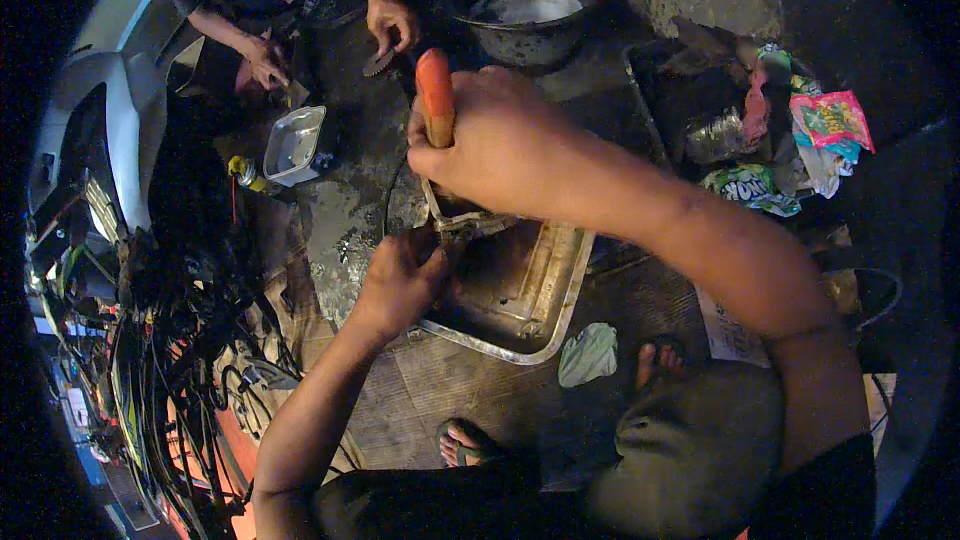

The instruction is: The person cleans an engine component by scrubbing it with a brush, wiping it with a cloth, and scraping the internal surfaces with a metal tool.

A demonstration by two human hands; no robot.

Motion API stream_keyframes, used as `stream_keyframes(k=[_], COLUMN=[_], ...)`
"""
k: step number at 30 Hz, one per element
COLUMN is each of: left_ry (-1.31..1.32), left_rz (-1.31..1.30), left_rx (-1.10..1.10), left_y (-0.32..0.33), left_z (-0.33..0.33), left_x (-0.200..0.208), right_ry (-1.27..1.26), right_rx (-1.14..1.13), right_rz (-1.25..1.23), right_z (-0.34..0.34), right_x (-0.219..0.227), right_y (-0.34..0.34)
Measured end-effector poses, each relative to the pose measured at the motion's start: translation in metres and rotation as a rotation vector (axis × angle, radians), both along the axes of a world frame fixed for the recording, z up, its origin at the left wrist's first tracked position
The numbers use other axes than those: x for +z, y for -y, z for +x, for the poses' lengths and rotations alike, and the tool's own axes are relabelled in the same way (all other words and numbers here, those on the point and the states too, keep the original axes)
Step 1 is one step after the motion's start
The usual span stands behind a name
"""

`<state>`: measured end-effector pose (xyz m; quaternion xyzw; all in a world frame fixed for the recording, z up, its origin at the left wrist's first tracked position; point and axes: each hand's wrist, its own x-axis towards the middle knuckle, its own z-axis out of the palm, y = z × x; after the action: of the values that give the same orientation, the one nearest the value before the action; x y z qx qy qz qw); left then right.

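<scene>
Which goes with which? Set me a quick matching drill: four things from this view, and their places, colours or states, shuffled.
Things:
1. orange handle
2. round tub
3. large tray
4. crumpled piece beside the tray's near corner

Descriptions:
A. Pale green
B. Rectangular, with a raised metal rim
C. Gripped in the right hand
D. Dark-walled, whitish inside

Pairs: 1-C, 2-D, 3-B, 4-A

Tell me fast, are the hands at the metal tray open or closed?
Left hand: curled; can't tell if it's holding anything.
Right hand: closed, holding an orange handle.
</scene>
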<state>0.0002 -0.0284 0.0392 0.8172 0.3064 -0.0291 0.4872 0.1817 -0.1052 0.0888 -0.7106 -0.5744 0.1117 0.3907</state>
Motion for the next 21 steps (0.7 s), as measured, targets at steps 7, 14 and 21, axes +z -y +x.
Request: stream_keyframes(k=[7, 14, 21], left_ry=[0.108, 0.123, 0.254], left_rz=[0.06, 0.177, 0.099], left_rx=[0.01, 0.015, 0.101], left_y=[0.003, 0.012, 0.012], left_z=[-0.001, 0.005, 0.001], left_x=[-0.004, 0.01, -0.002], right_ry=[0.042, 0.016, 0.031], right_rx=[-0.03, -0.109, -0.029], right_rz=[0.125, 0.085, 0.123], right_z=[0.004, 0.007, -0.002], right_x=[-0.002, -0.008, -0.009], right_y=[0.006, 0.003, 0.003])
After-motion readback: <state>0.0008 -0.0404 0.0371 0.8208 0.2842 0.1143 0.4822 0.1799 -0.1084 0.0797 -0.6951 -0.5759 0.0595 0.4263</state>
